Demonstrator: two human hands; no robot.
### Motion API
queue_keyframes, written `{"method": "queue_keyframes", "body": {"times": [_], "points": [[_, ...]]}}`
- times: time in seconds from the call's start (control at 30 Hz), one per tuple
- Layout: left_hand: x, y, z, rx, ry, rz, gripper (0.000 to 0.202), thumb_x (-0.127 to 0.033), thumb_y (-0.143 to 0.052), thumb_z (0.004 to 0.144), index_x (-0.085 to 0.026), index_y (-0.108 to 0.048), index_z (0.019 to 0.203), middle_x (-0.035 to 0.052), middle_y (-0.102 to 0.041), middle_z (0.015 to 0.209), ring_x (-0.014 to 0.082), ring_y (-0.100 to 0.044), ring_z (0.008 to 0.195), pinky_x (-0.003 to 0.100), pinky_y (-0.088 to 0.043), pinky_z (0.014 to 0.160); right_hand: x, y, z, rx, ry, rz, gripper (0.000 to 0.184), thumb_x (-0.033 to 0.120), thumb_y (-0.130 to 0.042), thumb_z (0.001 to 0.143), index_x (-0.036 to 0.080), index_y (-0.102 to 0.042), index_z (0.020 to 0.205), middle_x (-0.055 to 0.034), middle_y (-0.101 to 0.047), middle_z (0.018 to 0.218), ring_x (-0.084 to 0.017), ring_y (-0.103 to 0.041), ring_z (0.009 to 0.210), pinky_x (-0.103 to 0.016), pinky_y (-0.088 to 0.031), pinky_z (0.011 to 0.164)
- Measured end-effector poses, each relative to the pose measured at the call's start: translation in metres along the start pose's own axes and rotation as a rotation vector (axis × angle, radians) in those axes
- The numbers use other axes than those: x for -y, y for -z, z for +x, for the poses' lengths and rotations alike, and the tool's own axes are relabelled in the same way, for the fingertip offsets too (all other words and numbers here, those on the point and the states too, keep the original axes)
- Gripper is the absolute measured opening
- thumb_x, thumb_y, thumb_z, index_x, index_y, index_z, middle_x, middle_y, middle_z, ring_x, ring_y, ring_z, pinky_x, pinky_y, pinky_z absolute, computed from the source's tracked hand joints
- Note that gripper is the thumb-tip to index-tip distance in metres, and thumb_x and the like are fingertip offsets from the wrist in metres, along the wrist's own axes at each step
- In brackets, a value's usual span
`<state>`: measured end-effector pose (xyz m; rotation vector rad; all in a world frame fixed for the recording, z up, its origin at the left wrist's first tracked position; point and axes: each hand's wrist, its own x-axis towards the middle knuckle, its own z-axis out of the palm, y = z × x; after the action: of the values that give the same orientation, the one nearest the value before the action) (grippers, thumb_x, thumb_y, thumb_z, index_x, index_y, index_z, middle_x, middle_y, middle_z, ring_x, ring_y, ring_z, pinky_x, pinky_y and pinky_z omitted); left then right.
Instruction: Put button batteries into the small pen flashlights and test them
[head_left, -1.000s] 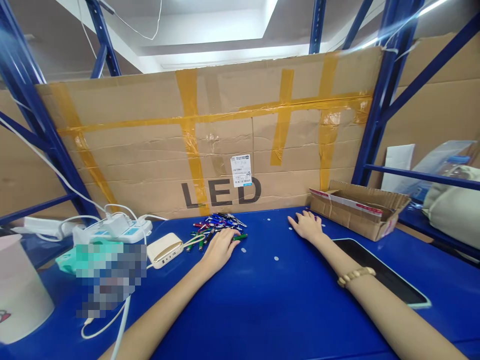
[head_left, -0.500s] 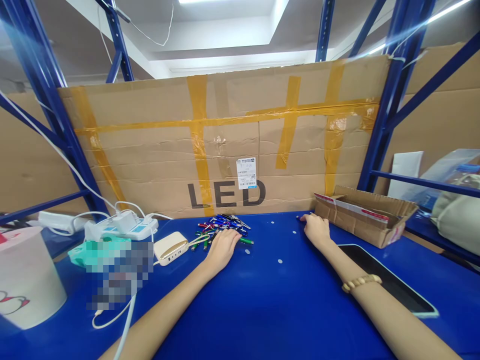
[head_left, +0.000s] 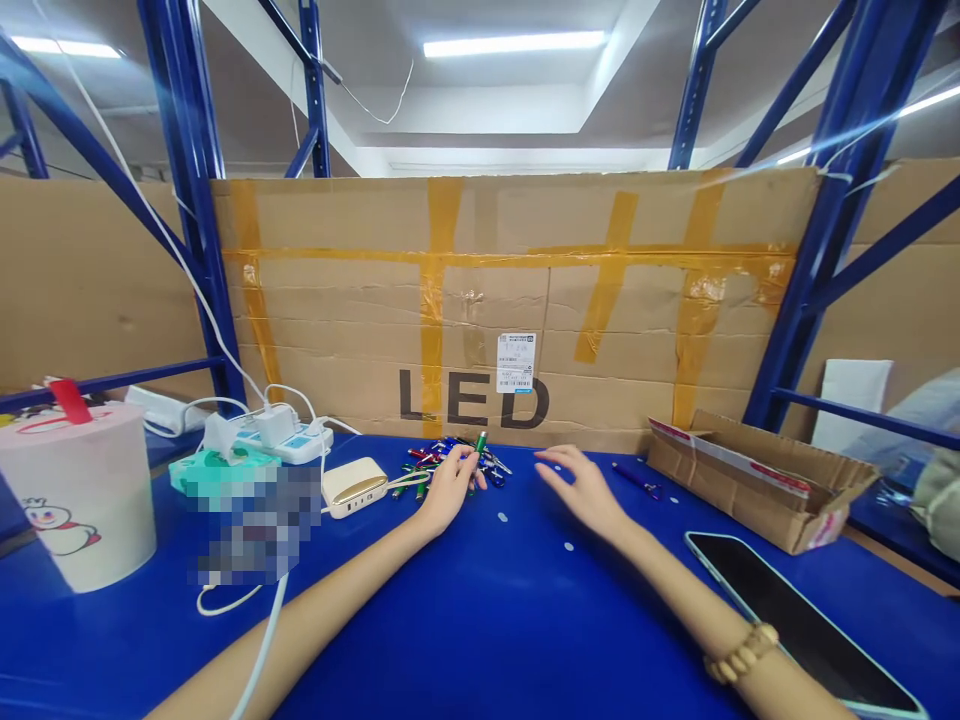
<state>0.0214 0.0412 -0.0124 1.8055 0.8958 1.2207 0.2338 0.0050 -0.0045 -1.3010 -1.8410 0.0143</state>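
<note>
My left hand point(head_left: 450, 492) is at the near side of a pile of slim, shiny pen-like pieces point(head_left: 431, 458) in blue, red and green. Its fingers are closed on a green pen-like piece point(head_left: 481, 441), whose upper end sticks up above the fingertips. My right hand point(head_left: 581, 488) is over the blue table to the right of the pile, fingers apart and holding nothing. A single blue pen-like piece point(head_left: 636, 480) lies on the table beyond and to the right of that hand, near the cardboard box. The left fingers hide part of the pile.
An open cardboard box point(head_left: 750, 490) stands at the right, with a phone point(head_left: 802, 620) in front. At the left are a gold-and-white power bank point(head_left: 355, 488), a power strip point(head_left: 304, 443) with cables, a teal pack point(head_left: 225, 472) and a paper cup point(head_left: 90, 500). A cardboard panel point(head_left: 360, 310) closes the back.
My right hand has let go of the blue piece by the box and moved left towards the pile. My left hand has raised a green piece. The view has shifted.
</note>
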Motion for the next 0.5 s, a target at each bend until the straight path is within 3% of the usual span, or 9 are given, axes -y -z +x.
{"method": "queue_keyframes", "body": {"times": [0.1, 0.2, 0.3, 0.5], "points": [[-0.007, -0.01, -0.006, 0.049, -0.024, -0.125, 0.032, -0.048, -0.04, 0.081, -0.018, -0.044, 0.093, 0.0001, -0.061, 0.064, 0.0143, -0.056, 0.064, 0.027, -0.041, 0.068, 0.04, -0.022, -0.01, 0.058, 0.047, 0.242, 0.036, 0.039, -0.039, 0.086, 0.022, -0.056, 0.112, -0.0074, -0.057, 0.105, -0.017, -0.056, 0.094, -0.034, -0.045, 0.086], [-0.014, -0.019, -0.015, 0.072, -0.008, -0.187, 0.032, -0.049, -0.044, 0.079, -0.019, -0.045, 0.092, 0.0008, -0.062, 0.075, 0.014, -0.058, 0.07, 0.025, -0.041, 0.068, 0.06, -0.033, -0.02, 0.095, 0.06, 0.38, 0.04, 0.037, -0.042, 0.085, 0.024, -0.047, 0.123, -0.0077, -0.053, 0.114, -0.017, -0.056, 0.096, -0.032, -0.048, 0.084], [-0.016, -0.025, -0.021, 0.055, 0.022, -0.195, 0.032, -0.049, -0.043, 0.08, -0.019, -0.047, 0.092, 0.0011, -0.062, 0.077, 0.0142, -0.057, 0.072, 0.024, -0.04, 0.064, 0.061, -0.033, -0.022, 0.071, 0.06, 0.42, 0.039, 0.034, -0.045, 0.084, 0.024, -0.05, 0.121, -0.0068, -0.058, 0.107, -0.017, -0.058, 0.094, -0.032, -0.048, 0.085], [-0.015, -0.034, -0.025, 0.109, -0.012, -0.207, 0.033, -0.045, -0.048, 0.078, -0.018, -0.055, 0.095, 0.0043, -0.063, 0.088, 0.0153, -0.056, 0.079, 0.024, -0.04, 0.064, 0.046, -0.031, -0.018, 0.042, 0.012, 0.317, 0.033, 0.028, -0.049, 0.08, 0.021, -0.06, 0.109, -0.0054, -0.067, 0.088, -0.018, -0.062, 0.072, -0.027, -0.052, 0.059]]}}
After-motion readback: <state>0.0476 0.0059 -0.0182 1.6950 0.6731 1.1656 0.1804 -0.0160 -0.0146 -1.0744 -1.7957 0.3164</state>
